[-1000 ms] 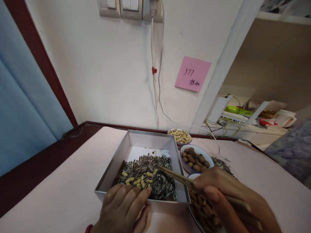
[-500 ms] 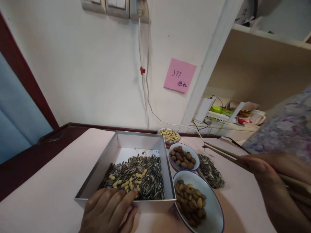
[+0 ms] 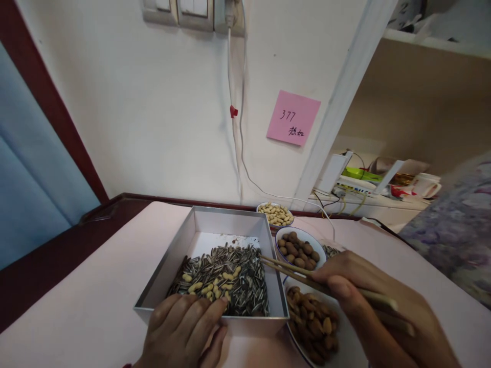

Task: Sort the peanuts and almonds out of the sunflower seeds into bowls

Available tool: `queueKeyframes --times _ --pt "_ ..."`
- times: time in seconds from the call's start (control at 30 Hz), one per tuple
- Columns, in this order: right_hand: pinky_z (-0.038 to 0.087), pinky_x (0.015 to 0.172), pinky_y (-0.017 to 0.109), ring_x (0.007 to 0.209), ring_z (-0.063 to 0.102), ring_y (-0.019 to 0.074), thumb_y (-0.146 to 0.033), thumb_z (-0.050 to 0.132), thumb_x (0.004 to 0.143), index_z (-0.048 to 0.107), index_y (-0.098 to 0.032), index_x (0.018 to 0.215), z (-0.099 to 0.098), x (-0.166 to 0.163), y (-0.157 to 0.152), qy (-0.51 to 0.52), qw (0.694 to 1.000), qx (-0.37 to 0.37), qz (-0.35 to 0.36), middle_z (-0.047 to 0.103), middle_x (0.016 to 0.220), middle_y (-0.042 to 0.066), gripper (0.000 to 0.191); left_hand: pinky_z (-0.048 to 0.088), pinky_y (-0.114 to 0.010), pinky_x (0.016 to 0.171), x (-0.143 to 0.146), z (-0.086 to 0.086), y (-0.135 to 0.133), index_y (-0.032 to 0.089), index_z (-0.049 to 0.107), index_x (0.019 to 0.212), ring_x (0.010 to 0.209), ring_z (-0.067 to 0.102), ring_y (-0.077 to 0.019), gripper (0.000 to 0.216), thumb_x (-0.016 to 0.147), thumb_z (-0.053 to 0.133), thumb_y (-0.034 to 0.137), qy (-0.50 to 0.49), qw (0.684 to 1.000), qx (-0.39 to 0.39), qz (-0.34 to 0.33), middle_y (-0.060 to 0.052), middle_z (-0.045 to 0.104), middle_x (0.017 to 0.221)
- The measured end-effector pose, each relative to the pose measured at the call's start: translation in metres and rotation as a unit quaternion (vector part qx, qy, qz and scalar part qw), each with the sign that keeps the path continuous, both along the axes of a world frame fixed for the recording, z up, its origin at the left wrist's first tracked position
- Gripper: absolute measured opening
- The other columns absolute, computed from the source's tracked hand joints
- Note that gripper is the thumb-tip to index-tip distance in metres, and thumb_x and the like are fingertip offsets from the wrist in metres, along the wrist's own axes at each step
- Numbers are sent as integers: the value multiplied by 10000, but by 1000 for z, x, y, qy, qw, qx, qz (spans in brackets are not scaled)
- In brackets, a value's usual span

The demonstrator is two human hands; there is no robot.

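A grey square box (image 3: 199,240) on the table holds striped sunflower seeds (image 3: 245,286) mixed with a few pale peanuts (image 3: 209,289). My left hand (image 3: 184,332) grips the box's near rim, fingers curled over the edge. My right hand (image 3: 368,301) is closed on a pair of wooden chopsticks (image 3: 291,271), whose tips reach over the box's right wall above the seeds. Under that hand sits a blue-rimmed bowl of brown nuts (image 3: 314,327).
Behind stand a second bowl of round brown nuts (image 3: 297,248) and a small bowl of peanuts (image 3: 274,214). A loose seed pile (image 3: 330,250) lies by my right hand. A pink note (image 3: 293,118) and cables hang on the wall; shelf clutter is at right.
My right hand swung the chopsticks out to the right of the bowls, then brought them back left so the tips are over the box again. My left hand stayed on the rim.
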State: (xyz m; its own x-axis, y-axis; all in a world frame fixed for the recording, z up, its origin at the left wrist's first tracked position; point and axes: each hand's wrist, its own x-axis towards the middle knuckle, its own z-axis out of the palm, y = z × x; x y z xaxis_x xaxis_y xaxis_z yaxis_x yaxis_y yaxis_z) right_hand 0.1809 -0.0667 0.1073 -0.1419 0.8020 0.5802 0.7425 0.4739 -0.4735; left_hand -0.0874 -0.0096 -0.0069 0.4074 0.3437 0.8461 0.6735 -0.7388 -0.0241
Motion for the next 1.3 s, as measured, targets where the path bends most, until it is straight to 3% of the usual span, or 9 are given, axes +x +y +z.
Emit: queueKeyframes --times 0.4,1.1,1.3 --pt "453 633 250 696 612 140 -299 430 1044 600 -210 782 -32 -17 29 32 998 -46 20 604 738 9 324 386 -351 840 3 0 0 206 685 1015 789 579 -168 182 928 526 215 -2 1000 10 19 9 687 790" --pt "443 618 241 665 586 124 -285 439 1040 584 -203 756 -37 -20 31 47 998 -40 15 583 715 -2 329 379 -358 843 1 -1 -2 184 698 1014 819 571 -174 165 917 565 201 -3 1000 1 11 -6 692 808" --pt "487 619 209 718 639 128 -251 464 1021 651 -229 871 -22 -8 14 60 998 30 7 640 789 2 241 386 -363 860 -1 -8 -1 197 700 1012 821 577 -175 180 937 542 240 -6 1000 0 14 -4 703 825"
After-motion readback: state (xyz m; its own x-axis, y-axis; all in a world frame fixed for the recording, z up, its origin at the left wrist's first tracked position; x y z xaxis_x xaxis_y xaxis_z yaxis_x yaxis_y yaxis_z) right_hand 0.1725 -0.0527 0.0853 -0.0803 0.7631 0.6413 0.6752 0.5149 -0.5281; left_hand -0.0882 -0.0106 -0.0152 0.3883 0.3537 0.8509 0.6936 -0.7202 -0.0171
